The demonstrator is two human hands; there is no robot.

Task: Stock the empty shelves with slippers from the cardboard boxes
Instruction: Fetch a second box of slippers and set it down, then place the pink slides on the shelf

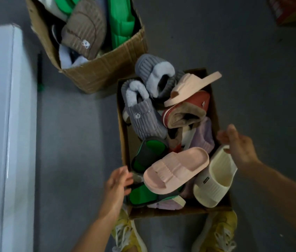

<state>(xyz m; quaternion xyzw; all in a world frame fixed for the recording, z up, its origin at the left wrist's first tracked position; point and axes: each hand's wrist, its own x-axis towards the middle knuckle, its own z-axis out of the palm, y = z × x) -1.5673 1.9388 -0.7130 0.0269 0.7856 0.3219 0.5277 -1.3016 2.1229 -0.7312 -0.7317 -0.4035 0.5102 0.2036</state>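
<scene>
A cardboard box [122, 135] on the floor in front of me is heaped with slippers. A pink slide [176, 168] lies on top near me, with a cream slide [214, 180] at its right and a green-and-black slide [143, 195] beneath it. Grey fluffy slippers [141, 113] fill the far end. My left hand [116, 186] hovers at the box's near left edge, fingers relaxed, beside the green slide. My right hand [238, 144] is at the right edge, fingers touching the cream slide's heel rim. Neither hand grips anything.
A second cardboard box [107, 70] with a brown slipper [84, 28] and green slides [120, 20] stands further away to the left. A white shelf unit [1, 124] runs along the left edge. My yellow shoes [125, 233] stand just behind the near box, on grey floor.
</scene>
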